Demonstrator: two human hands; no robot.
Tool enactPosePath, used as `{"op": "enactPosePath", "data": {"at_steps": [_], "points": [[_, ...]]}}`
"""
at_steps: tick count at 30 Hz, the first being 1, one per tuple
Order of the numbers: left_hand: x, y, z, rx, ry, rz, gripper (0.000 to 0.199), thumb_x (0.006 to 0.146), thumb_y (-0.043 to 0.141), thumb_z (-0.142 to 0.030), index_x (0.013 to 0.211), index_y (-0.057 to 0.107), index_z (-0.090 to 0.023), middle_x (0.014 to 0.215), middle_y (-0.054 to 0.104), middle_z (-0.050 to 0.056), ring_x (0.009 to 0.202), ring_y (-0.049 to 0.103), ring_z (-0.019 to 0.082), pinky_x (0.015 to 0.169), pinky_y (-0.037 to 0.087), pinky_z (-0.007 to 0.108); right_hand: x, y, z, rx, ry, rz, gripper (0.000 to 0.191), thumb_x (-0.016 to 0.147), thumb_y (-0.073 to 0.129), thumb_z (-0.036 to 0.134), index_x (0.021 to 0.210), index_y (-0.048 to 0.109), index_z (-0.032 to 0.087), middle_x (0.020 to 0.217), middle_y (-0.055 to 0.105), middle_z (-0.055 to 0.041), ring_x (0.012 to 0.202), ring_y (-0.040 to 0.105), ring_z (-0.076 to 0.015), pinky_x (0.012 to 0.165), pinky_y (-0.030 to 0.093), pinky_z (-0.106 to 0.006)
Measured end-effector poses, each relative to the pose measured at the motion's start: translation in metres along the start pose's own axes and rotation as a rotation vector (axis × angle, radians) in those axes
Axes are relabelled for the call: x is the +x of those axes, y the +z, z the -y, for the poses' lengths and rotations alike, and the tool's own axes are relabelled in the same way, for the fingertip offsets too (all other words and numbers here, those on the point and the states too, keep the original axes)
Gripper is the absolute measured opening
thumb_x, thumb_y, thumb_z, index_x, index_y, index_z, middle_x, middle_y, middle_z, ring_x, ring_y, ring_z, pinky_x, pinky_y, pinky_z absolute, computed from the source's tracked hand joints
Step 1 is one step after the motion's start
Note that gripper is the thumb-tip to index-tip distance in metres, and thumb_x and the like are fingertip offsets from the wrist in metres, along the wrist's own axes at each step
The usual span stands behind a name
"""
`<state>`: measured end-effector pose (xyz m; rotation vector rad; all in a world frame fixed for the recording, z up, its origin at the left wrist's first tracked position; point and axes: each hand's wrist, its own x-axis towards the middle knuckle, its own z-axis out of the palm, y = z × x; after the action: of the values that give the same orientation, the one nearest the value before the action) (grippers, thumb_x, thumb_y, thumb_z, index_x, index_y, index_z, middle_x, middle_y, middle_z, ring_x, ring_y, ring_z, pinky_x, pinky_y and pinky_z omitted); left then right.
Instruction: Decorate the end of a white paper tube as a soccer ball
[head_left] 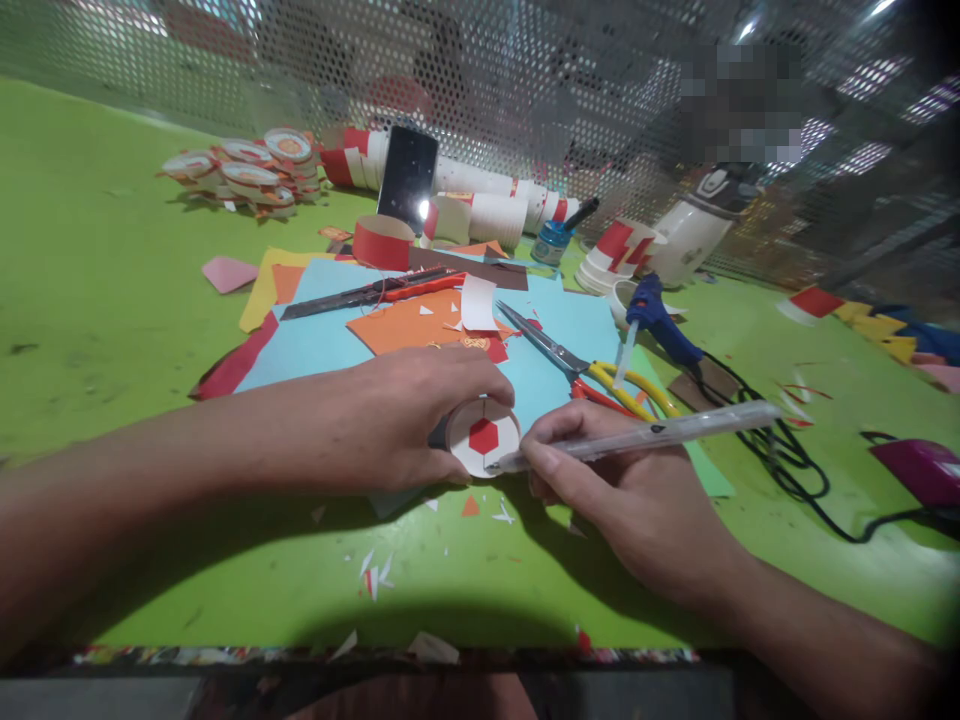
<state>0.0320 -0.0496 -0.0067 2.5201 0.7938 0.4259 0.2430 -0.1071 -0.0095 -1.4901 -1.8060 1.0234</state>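
Disc (460,438), white with a red hexagon (484,437) at its middle, sits between both hands over the worktop (187,590); what lies directly under it is hidden. The left hand (409,410) is part-closed, thumb and fingers curved around the disc's left side; some of its fingertips are out of sight. The right hand (630,500), just right of the disc, is pinched on a pen (675,428), the tip at the disc's lower edge.

Beyond the disc lie blue paper (322,345) and scissors (555,352), with a glue gun (664,322) to its right. Farther beyond the disc stands a blue jar (553,244); a dark stick (582,213) slants at its top, whether inside is unclear. Right of that, a red-and-white cup (616,252) hides its contents. Well right of the disc, a magenta thing (919,468) is cut off.
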Motion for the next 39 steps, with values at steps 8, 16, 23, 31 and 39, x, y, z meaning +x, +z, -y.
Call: {"op": "enactPosePath", "data": {"at_steps": [8, 16, 23, 31, 39], "points": [[0.000, 0.000, 0.001, 0.015, 0.016, -0.004, 0.035, 0.080, 0.067, -0.022, 0.114, 0.059, -0.017, 0.108, 0.065, 0.006, 0.097, 0.059, 0.021, 0.081, 0.046, 0.032, 0.000, 0.001, 0.001, 0.004, -0.010, 0.044, 0.010, 0.085, 0.061, 0.030, 0.077, 0.063, 0.024, 0.061, 0.063, 0.0038, 0.053, 0.053, -0.0115, 0.049, 0.041, -0.024], [-0.001, 0.000, 0.001, 0.032, 0.036, -0.001, 0.032, 0.081, 0.064, -0.022, 0.112, 0.059, -0.018, 0.104, 0.063, 0.006, 0.092, 0.060, 0.021, 0.079, 0.048, 0.032, 0.001, 0.000, -0.001, 0.031, 0.015, 0.032, 0.010, 0.087, 0.061, 0.030, 0.080, 0.063, 0.022, 0.064, 0.063, 0.0037, 0.058, 0.055, -0.0109, 0.055, 0.043, -0.023], [-0.002, 0.001, 0.002, 0.012, 0.072, -0.039, 0.029, 0.081, 0.065, -0.022, 0.110, 0.062, -0.020, 0.105, 0.063, 0.007, 0.093, 0.061, 0.021, 0.081, 0.049, 0.032, 0.001, 0.001, 0.003, 0.026, -0.005, 0.037, 0.009, 0.084, 0.061, 0.024, 0.076, 0.062, 0.021, 0.061, 0.061, 0.0042, 0.055, 0.052, -0.0096, 0.051, 0.041, -0.021], [-0.003, 0.000, 0.003, -0.019, 0.058, -0.036, 0.035, 0.083, 0.065, -0.025, 0.118, 0.060, -0.022, 0.114, 0.063, 0.008, 0.100, 0.061, 0.022, 0.084, 0.049, 0.032, 0.000, -0.006, -0.001, 0.203, -0.058, -0.023, 0.009, 0.091, 0.061, 0.028, 0.084, 0.063, 0.022, 0.060, 0.062, 0.0052, 0.057, 0.058, -0.0087, 0.055, 0.049, -0.019], [-0.006, -0.005, -0.004, -0.178, -0.054, -0.027, 0.074, 0.081, 0.070, -0.033, 0.145, 0.033, -0.034, 0.120, 0.064, 0.002, 0.101, 0.063, 0.020, 0.086, 0.049, 0.030, 0.007, -0.008, -0.010, 0.345, -0.118, -0.272, 0.018, 0.090, 0.064, 0.039, 0.102, 0.069, 0.027, 0.084, 0.069, -0.0003, 0.076, 0.066, -0.0140, 0.065, 0.056, -0.026]]}}
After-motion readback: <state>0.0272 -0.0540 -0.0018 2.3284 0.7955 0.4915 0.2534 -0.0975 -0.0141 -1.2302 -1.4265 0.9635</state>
